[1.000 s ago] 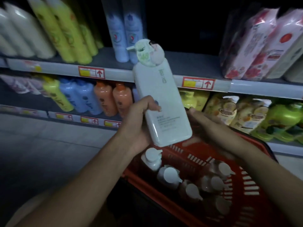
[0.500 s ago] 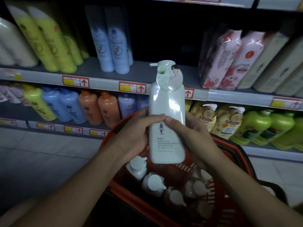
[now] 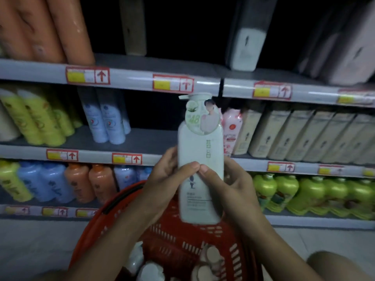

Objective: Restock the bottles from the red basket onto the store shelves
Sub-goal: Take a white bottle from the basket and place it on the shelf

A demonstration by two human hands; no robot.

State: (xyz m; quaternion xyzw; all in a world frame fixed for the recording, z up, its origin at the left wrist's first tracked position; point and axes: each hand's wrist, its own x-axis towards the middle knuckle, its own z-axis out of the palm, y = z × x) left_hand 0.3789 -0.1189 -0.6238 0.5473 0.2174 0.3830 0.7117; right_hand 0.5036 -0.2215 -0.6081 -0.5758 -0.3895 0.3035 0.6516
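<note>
I hold a white pump bottle (image 3: 200,151) upright in front of the shelves, its round paper tag hanging at the neck. My left hand (image 3: 168,179) grips its left side with the thumb across the label. From the right, my right hand (image 3: 225,185) grips it, thumb tip meeting the left thumb. Below the hands sits the red basket (image 3: 182,240), with several white pump bottles (image 3: 150,270) in its bottom. On the shelf (image 3: 142,138) at bottle height stand a row of matching pale bottles (image 3: 300,134) to the right.
Blue bottles (image 3: 105,120) and yellow-green bottles (image 3: 40,118) stand on the middle shelf's left, with a dark gap between the blue ones and a pink refill pack (image 3: 232,130). Orange tubes (image 3: 67,29) fill the top shelf. Green jugs (image 3: 324,195) line the lower right shelf.
The bottle has risen and my view has tilted up, bringing a higher shelf into sight. Both hands keep their grip, and the basket sits lower in frame.
</note>
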